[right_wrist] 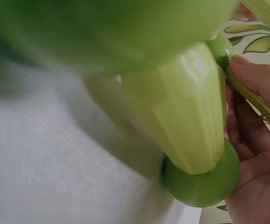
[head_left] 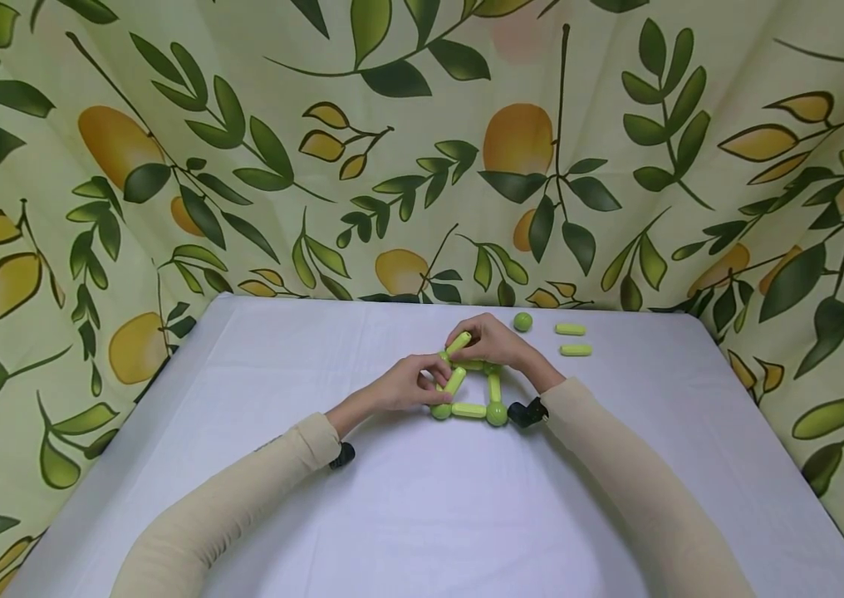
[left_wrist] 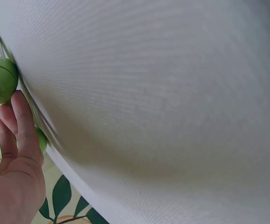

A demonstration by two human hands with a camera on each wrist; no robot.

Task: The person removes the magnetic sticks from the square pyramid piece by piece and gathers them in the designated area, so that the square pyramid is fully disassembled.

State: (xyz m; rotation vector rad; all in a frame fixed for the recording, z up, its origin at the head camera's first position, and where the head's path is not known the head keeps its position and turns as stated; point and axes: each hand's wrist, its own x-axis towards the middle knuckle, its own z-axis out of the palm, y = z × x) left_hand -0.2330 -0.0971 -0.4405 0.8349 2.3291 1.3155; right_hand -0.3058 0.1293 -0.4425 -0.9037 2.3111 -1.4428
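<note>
A square frame of light-green rods and darker green balls lies on the table, its front rod (head_left: 468,410) and near right ball (head_left: 496,414) in plain sight. One rod (head_left: 455,380) slants up from the near left ball (head_left: 440,410). My left hand (head_left: 410,384) grips the frame's left side, fingertips right at that ball in the left wrist view. At the far left corner, my right hand (head_left: 493,340) pinches an upward-slanting rod (head_left: 458,343) over the ball there. The right wrist view shows my thumb (right_wrist: 256,77) close against a green ball (right_wrist: 221,49). Fingers partly hide the frame's left side.
Behind and right of my right hand lie a loose green ball (head_left: 522,321) and two loose rods, one rod (head_left: 570,330) behind the other rod (head_left: 576,350). A white cloth (head_left: 422,515) covers the table. A leaf-and-fruit patterned curtain (head_left: 422,166) hangs at its back and sides.
</note>
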